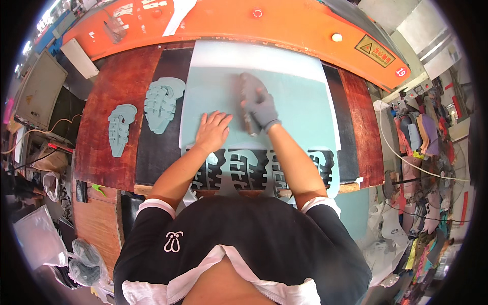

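A pale green sheet (pixel 223 96) lies over the table under the orange machine. My bare left hand (pixel 213 132) rests flat on it, fingers spread, holding nothing. In a grey glove, my right hand (pixel 262 108) grips a long, curved cutting die (pixel 248 91) over the sheet, farther off and to the right of my left hand. The die is blurred, so I cannot tell whether it touches the sheet. Along the sheet's near edge run several cut-out openings (pixel 241 168) with notched outlines, showing the black surface beneath.
Stacked green cut pieces (pixel 161 104) lie on the black board at left, with another stack (pixel 121 129) on the red-brown table. The orange machine beam (pixel 218 23) spans the far side. Colourful scraps (pixel 419 134) hang at right. A clear plastic bag (pixel 86 262) sits lower left.
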### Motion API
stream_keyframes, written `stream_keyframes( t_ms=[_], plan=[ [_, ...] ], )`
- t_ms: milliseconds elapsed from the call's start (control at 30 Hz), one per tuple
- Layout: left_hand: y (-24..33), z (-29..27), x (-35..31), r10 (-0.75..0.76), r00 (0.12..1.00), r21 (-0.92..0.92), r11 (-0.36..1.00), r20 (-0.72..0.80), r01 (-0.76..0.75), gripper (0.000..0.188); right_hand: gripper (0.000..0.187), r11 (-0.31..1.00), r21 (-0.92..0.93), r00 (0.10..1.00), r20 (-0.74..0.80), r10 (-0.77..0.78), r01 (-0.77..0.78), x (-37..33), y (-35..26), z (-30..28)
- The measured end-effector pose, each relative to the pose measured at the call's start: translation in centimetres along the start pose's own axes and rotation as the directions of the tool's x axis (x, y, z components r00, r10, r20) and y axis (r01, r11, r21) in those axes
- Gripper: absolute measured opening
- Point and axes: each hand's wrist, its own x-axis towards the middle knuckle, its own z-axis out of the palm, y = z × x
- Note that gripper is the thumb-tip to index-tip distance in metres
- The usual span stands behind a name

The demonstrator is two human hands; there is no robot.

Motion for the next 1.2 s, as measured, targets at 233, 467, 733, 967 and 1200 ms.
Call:
stream_keyframes(
  t_ms=[233,467,733,967,1200],
  plan=[
    [0.2,-0.2,0.3,-0.009,1.0,0.003,1.0,0.014,0.009,0.032,0.075,0.993,-0.116,0.996,-0.084,0.0,-0.01,0.7,2.5,-8.1],
    [-0.1,0.0,0.5,0.0,1.0,-0.013,1.0,-0.026,0.0,0.032,0.079,0.675,-0.73,0.99,-0.139,0.007,-0.107,-1.1,1.7,-7.3],
    [0.0,0.0,0.5,-0.009,1.0,-0.038,0.999,-0.03,0.007,0.033,0.076,0.68,-0.726,0.993,-0.116,0.028,-0.104,-1.9,1.9,-6.6],
    [-0.1,0.1,0.5,0.009,0.999,-0.003,1.0,-0.038,-0.009,0.032,0.081,0.661,-0.743,0.994,-0.095,0.045,-0.101,-1.8,1.4,-6.9],
    [0.2,-1.1,0.3,0.061,0.995,-0.058,0.996,-0.073,-0.066,0.033,0.08,0.833,-0.553,0.993,-0.082,-0.081,0.023,-1.2,4.5,-9.4]
  ],
)
